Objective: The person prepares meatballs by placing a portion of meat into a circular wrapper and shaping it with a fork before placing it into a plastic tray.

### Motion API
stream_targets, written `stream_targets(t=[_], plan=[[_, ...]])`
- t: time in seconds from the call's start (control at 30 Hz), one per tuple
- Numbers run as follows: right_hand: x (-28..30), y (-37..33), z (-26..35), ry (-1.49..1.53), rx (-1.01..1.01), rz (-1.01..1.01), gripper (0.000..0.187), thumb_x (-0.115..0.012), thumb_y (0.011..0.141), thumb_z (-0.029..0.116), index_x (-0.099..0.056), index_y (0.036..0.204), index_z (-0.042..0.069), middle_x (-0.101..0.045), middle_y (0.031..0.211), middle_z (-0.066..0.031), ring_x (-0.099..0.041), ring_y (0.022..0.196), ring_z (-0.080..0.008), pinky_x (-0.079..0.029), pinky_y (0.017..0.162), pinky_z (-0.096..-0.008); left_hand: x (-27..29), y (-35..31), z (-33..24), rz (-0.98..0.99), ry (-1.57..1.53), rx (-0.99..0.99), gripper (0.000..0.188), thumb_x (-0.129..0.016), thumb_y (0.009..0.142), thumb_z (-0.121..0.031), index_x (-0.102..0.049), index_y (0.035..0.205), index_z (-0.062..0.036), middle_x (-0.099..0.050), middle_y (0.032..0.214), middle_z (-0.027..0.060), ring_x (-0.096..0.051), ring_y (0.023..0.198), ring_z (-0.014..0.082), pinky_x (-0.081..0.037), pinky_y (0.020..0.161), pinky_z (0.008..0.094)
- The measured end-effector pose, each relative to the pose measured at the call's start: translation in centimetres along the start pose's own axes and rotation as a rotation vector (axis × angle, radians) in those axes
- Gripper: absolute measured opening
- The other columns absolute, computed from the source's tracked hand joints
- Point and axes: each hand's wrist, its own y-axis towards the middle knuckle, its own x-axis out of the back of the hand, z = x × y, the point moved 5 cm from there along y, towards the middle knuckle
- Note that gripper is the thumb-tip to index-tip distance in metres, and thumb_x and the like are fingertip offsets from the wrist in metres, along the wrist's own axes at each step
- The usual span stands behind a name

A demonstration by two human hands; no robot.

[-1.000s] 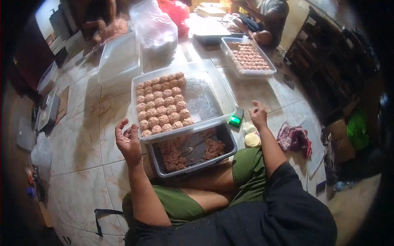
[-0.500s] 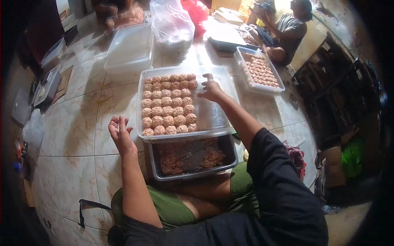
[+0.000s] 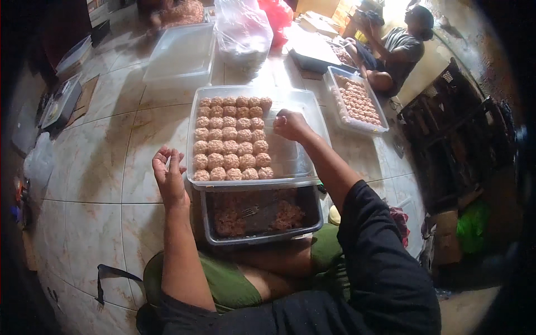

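Note:
A clear plastic tub [image 3: 293,156] holds rows of round, lumpy, pinkish raw meatballs [image 3: 230,134] on its left and middle part. Over the bare right part of that tub is my right hand [image 3: 291,125], its fingers curled in; what they hold, if anything, is hidden. My left hand [image 3: 170,176] is raised just left of the tub, palm turned up, fingers apart and nothing in them. Closer to me, a dark grey tray [image 3: 262,237] stands partly beneath the tub's near edge. It contains minced meat mixture [image 3: 230,220] and a fork [image 3: 249,211].
Another tub of meatballs [image 3: 360,103] stands at the far right, near a seated person [image 3: 399,50]. Beyond my tub are a clear lidded container [image 3: 181,53], a white plastic bag [image 3: 243,33] and a red bag [image 3: 277,19]. A dark crate-like rack [image 3: 452,128] is on the right.
The fingers of my right hand were stretched out and are now curled in. That hand has come slightly nearer to me. My left hand stays beside the tub. The view has shifted a little.

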Motion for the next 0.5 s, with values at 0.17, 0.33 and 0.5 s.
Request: stream_targets(t=[0.17, 0.33, 0.5], plan=[[2.6, 0.1, -0.3, -0.124, -0.116, -0.003, 0.029, -0.067, 0.072, 0.027, -0.067, 0.081, 0.0, -0.066, 0.084, -0.0209, -0.065, 0.078, -0.0344, -0.051, 0.071, -0.0412, -0.2, -0.1, -0.3, 0.041, 0.061, -0.008, 0.044, -0.062, 0.089, -0.026, -0.043, 0.124, -0.0066, -0.049, 0.115, 0.0045, -0.054, 0.098, 0.0135, -0.039, 0.076, 0.0274], [2.9, 1.3, -1.7, -0.15, -0.272, -0.025, 0.032, -0.069, 0.072, 0.03, -0.067, 0.081, 0.0, -0.065, 0.088, -0.0232, -0.065, 0.08, -0.0362, -0.05, 0.074, -0.0429, -0.1, -0.4, -0.8, 0.008, 0.05, 0.015, 0.043, -0.061, 0.09, -0.026, -0.043, 0.124, -0.0069, -0.048, 0.117, 0.0038, -0.054, 0.099, 0.0135, -0.039, 0.076, 0.0268], [1.5, 2.1, -4.5, 0.032, -0.181, -0.261, 0.028, -0.069, 0.074, 0.028, -0.067, 0.082, 0.002, -0.066, 0.085, -0.0214, -0.064, 0.082, -0.0354, -0.05, 0.074, -0.0429, -0.6, -0.2, -0.2, 0.019, 0.043, 0.029, 0.042, -0.061, 0.09, -0.026, -0.043, 0.123, -0.0071, -0.048, 0.117, 0.0029, -0.054, 0.1, 0.0135, -0.038, 0.077, 0.0265]])
